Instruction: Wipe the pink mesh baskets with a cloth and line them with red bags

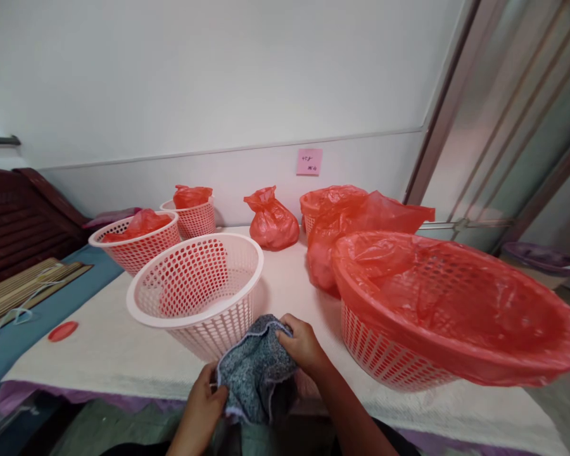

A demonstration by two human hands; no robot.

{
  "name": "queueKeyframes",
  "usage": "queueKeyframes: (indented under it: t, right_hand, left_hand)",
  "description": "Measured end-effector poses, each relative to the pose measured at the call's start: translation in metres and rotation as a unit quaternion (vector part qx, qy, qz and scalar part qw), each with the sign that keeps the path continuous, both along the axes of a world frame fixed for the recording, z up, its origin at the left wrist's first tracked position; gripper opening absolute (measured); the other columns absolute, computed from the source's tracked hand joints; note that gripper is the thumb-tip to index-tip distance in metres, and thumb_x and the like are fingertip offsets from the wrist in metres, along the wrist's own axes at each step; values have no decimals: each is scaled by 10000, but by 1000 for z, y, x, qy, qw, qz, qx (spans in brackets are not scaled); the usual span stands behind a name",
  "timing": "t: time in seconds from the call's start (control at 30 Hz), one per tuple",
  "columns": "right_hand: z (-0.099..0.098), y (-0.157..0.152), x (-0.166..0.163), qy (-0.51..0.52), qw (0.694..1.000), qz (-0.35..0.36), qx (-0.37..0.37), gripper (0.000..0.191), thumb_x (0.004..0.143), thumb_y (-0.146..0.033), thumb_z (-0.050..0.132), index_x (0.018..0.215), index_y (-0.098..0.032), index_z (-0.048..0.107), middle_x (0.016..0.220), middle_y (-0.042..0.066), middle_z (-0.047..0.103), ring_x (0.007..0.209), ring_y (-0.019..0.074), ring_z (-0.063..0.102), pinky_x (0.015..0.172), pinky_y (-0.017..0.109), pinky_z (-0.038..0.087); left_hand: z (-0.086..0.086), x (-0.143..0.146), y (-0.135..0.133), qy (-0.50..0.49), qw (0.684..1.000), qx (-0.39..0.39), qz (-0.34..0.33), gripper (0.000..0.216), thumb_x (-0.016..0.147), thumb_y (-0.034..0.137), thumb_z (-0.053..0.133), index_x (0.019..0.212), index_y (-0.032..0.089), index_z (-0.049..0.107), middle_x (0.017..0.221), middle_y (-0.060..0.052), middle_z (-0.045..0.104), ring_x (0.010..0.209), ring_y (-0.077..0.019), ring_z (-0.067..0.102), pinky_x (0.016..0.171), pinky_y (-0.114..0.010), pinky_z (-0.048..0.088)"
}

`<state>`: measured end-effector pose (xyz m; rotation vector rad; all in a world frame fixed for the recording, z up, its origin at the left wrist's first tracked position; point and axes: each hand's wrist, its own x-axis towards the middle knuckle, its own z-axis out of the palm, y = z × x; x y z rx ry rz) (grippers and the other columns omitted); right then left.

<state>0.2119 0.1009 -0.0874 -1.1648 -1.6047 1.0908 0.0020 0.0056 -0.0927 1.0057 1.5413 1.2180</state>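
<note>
Most likely mishap from here, judging by the hold: losing the speckled grey-blue cloth [254, 373] over the near edge of the white-covered table [123, 364], because of being held only at the margins, with loose folds sagging in between. Probably enough to cause it: a slip of either pinch, letting the hanging lower part swing down or collapse on itself. Also some chance of snagging the pale stitched edging on the open mesh of the white plastic basket [228, 320] just behind, if pulled too close; hard to tell whether touching that wall or merely overlapping it in view. Possible too, from swinging too far right: nudging the large mesh basket [380, 358], or rucking up the red plastic liner [418, 335] folded over its rim. In the left hand [206, 392], a firm-looking pinch, thumb and curled fingers closed on the lower-left margin, fingertips partly hidden. In the right hand [304, 342], a similar grip at the upper-right edge, thumb on the near face, remaining fingers bent and partly out of sight. Stretched between both, in front of the white plastic basket and across the near table edge, with a dark hollow showing at lower right.
</note>
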Motion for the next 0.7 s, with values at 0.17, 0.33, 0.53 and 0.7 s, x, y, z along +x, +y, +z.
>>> queueKeyframes:
  t: [0.17, 0.33, 0.53, 0.7]
  right_hand:
    - [-2, -20, -20, 1, 998, 59, -14, 61, 686, -176, 563, 645, -198, 523, 598, -68, 430, 615, 111, 393, 569, 244, 264]
    - [-10, -47, -53, 33, 978, 186, -87, 106, 704, -240, 612, 801, -200, 601, 613, -72, 475, 524, 91, 442, 501, 227, 322]
    - [-16, -51, -64, 72, 928, 304, -204, 375, 704, -315, 565, 1053, -181, 588, 692, -26, 582, 526, 132, 611, 456, 225, 435]
    - [-18, -18, -19, -2, 972, 146, -182, 249, 767, -315, 503, 956, -181, 595, 799, 40, 652, 681, 173, 656, 521, 244, 438]
  left_hand:
    - [-16, -17, -17, 29, 999, -35, 8, 66, 594, 230, 615, 622, 215, 557, 502, 58, 530, 373, -125, 451, 322, -218, 339]
    - [-15, -4, -19, -15, 999, -46, 13, 183, 697, 378, 584, 637, 210, 543, 487, 57, 504, 435, -133, 484, 401, -231, 407]
    - [-11, 10, -14, -9, 999, -26, 30, 328, 597, 458, 747, 709, 184, 605, 569, 17, 606, 555, -161, 552, 505, -240, 435]
    - [-15, 5, -14, -50, 998, -20, 24, 197, 631, 347, 697, 705, 187, 608, 598, 20, 647, 603, -169, 584, 614, -254, 464]
